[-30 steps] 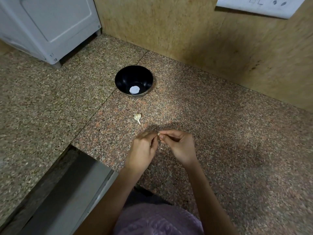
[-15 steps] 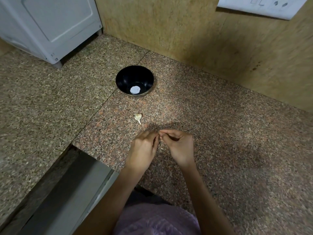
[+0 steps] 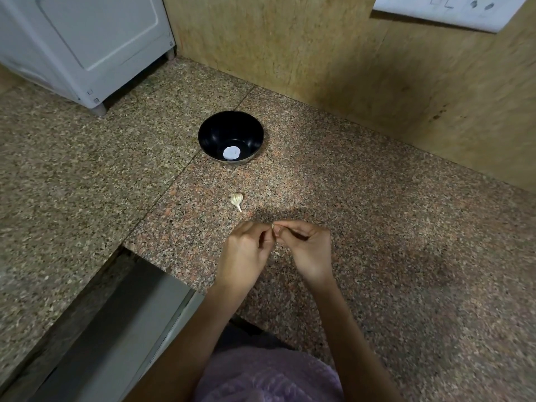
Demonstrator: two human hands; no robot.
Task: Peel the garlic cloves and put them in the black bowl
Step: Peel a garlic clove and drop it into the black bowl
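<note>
At the frame's centre, a garlic clove [image 3: 273, 226] is pinched between the left hand [image 3: 246, 252] and right hand [image 3: 309, 248], fingers [image 3: 285, 227] curled, likely so skin can be picked off; a second clove [image 3: 237, 199] is left waiting below the black bowl [image 3: 213, 132]

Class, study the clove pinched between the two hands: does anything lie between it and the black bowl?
Only a second garlic clove, lying on the granite counter just beside the line from the held clove to the black bowl. It lies low, so the held one could probably be carried over it.
</note>
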